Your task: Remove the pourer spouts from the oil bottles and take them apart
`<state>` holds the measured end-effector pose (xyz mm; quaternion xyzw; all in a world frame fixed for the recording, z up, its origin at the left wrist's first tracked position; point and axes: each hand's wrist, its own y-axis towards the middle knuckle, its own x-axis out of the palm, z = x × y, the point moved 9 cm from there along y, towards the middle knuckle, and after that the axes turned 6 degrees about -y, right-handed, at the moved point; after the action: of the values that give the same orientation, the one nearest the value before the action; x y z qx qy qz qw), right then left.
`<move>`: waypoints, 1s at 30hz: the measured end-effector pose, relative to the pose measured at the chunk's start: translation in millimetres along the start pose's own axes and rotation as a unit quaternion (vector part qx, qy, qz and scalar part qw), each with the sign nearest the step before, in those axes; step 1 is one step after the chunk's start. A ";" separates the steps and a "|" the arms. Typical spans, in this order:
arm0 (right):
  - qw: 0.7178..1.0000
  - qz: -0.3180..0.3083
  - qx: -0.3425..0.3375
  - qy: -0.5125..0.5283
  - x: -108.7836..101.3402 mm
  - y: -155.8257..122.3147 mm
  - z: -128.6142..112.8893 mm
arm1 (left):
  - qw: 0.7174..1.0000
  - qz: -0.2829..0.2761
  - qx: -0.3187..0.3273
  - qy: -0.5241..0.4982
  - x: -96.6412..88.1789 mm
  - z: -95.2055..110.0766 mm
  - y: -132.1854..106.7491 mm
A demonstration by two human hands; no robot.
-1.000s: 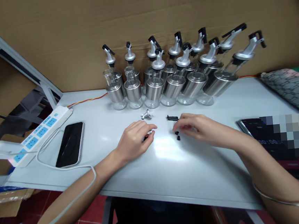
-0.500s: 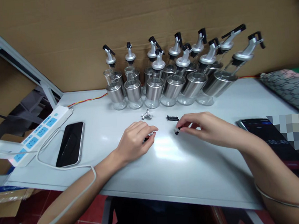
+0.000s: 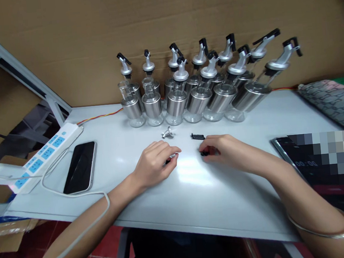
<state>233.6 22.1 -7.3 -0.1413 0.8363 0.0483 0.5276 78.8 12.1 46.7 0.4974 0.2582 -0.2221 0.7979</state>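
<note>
Leftmost on the table (image 3: 154,204) lie a power strip (image 3: 41,154) and a dark phone (image 3: 80,167), both well apart from the work. Next comes the left hand (image 3: 155,162), resting on the tabletop with its fingers curled together on a small silver part (image 3: 172,156), whose tip shows just past them. Behind it a loose silver spout (image 3: 167,133) lies on its side, and to its right a black clip (image 3: 198,136), neither touched. The right hand (image 3: 222,152) rests near the left, thumb and forefinger pinched on a tiny black part (image 3: 203,153) that sits on the table. Bottles (image 3: 187,99) with pourer tops stand in rows at the back.

By the look of it, the step in hand is gripping two small pieces, one per hand. Lifting either calls for a fine fingertip pinch, as both are small and lie low on a smooth surface.
</note>
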 end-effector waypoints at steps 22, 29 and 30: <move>0.981 0.096 -0.094 0.138 -10.1 -5.5 -66.5 | 0.979 0.008 -0.064 -0.195 11.5 -10.5 -7.7; 0.954 0.137 -0.053 0.261 -4.8 -6.5 -61.6 | 0.978 -0.059 -0.051 -0.192 15.0 0.2 -4.1; 0.950 0.142 -0.048 0.273 -5.1 -6.9 -59.1 | 0.981 -0.059 -0.045 -0.182 14.5 0.7 -4.0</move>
<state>186.3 2.9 23.7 -0.0544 0.9565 0.1226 0.2592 87.7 8.4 35.1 0.3964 0.1470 -0.3435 0.8386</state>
